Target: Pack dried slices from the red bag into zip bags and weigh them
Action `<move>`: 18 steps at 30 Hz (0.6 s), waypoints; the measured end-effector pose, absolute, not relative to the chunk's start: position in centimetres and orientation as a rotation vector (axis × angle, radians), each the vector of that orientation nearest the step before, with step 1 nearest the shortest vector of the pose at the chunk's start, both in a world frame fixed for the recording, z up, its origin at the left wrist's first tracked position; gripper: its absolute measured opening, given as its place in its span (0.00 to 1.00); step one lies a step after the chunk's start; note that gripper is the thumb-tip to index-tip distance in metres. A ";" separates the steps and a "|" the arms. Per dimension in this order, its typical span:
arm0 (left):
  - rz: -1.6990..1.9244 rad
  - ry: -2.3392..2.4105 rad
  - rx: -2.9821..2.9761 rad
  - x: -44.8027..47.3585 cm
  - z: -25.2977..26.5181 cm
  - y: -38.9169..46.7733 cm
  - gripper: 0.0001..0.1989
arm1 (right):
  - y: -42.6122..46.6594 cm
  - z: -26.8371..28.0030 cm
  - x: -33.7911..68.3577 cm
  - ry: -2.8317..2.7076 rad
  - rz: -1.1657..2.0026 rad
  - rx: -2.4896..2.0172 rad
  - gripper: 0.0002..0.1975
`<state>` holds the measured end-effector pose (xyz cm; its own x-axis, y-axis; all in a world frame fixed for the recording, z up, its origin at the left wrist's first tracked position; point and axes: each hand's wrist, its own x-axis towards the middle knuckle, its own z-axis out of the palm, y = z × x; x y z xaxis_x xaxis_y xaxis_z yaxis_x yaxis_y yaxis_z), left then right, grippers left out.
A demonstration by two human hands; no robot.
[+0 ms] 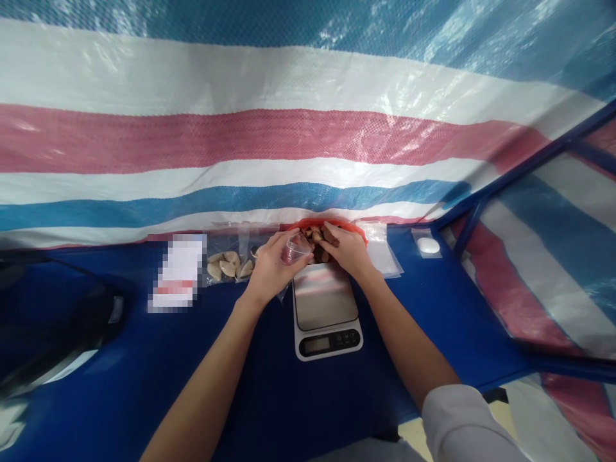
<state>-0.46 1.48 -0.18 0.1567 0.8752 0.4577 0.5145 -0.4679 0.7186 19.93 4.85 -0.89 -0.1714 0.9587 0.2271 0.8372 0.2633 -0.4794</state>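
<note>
My left hand (pixel 278 264) is closed on a clear plastic bag (pixel 299 245), its mouth held apart beside the brown pieces. My right hand (pixel 349 250) reaches into a red bag (pixel 357 229) of brown, dried-looking pieces (pixel 315 235). Its fingers are curled around one of those pieces (pixel 331 235). Just below both hands lies a white kitchen scale (pixel 327 301) with a bare steel plate. The scale's display is too dim to read.
Left of my hands are clear bags with pale, curved pieces (pixel 230 264) and a blurred-out white rectangle (pixel 178 273). Flat clear bags (pixel 385 253) and a small bag with a white oval thing (pixel 428 245) lie to the right. A striped sheet (pixel 269 138) borders the blue table (pixel 269 385).
</note>
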 end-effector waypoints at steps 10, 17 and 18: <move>1.244 1.303 2.048 -0.3 -0.6 1.5 0.26 | 4.8 1.1 22.1 -1.728 0.741 -1.443 0.22; 1.222 1.253 2.060 -0.1 -0.7 1.4 0.27 | 3.9 2.6 22.3 -1.589 1.070 -1.206 0.26; 1.223 1.235 2.064 0.0 -0.6 1.4 0.28 | 3.6 2.9 22.2 -1.601 1.095 -1.180 0.26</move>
